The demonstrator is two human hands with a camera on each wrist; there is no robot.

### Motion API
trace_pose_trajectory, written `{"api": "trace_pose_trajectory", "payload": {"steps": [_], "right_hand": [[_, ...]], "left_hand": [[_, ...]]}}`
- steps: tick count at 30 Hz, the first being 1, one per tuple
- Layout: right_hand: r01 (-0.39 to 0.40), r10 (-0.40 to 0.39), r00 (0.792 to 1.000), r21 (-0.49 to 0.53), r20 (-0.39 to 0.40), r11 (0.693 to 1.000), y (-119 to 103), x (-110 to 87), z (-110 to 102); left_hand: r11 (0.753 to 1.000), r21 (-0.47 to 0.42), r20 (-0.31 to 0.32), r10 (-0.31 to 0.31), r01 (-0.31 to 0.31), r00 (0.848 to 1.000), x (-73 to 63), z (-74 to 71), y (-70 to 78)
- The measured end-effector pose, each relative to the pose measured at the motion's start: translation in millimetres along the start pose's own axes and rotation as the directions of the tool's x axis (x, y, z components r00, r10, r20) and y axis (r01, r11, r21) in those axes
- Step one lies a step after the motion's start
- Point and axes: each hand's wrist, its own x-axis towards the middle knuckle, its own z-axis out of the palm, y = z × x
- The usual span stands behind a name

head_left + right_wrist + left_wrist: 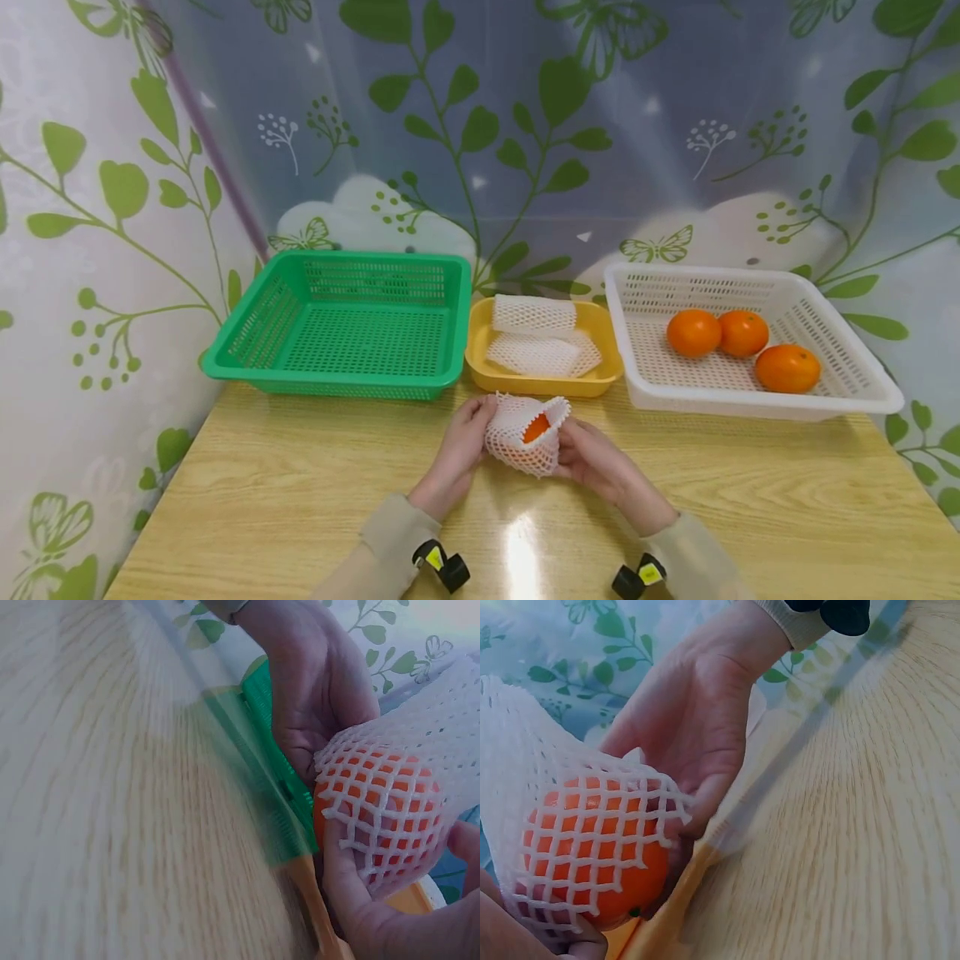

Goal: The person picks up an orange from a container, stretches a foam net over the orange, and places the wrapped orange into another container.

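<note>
Above the wooden table, both hands hold an orange [536, 428] inside a white foam net sleeve [506, 429]. The left hand [460, 446] grips the wrapped fruit from the left, thumb on top. On the other side, the right hand [602, 468] pinches the net near its edge. Stretched mesh covers most of the orange [619, 907] in the left wrist view, and its lower end with a small green stem spot sticks out. In the right wrist view a right-hand finger [343, 870] lies partly under the mesh edge. Some fingertips are hidden behind the fruit.
Behind the hands stands a yellow tray [551, 386] with several white foam nets [534, 315]. A green basket [337, 381] without fruit is to its left. To its right, a white basket [750, 403] holds three oranges [787, 368]. A leaf-patterned curtain [480, 167] hangs behind.
</note>
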Motion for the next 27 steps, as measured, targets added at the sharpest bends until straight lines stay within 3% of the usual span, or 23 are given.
{"api": "trace_pose_trajectory", "payload": {"steps": [5, 11, 17, 27], "right_hand": [[-0.03, 0.025, 0.997, 0.08, 0.067, 0.996, 0.1, -0.4, -1.3], [-0.042, 0.031, 0.991, 0.079, 0.132, 0.996, 1.2, -0.8, -1.1], [-0.041, 0.029, 0.991, 0.088, 0.132, 0.995, 0.6, -1.1, 1.8], [-0.028, 0.003, 0.983, 0.131, 0.185, 0.991, -6.5, -6.9, 8.9]], "left_hand": [[1.0, -0.018, -0.002, 0.023, -0.023, 1.0, 0.0, 2.4, 1.9], [0.999, -0.005, -0.016, 0.047, -0.047, 0.999, 0.9, 3.3, 1.7], [0.998, 0.0, -0.005, 0.069, -0.069, 0.998, 2.3, 3.4, -0.6], [1.0, 0.011, 0.035, 0.009, -0.009, 0.999, 2.3, 2.7, -5.2]]}}
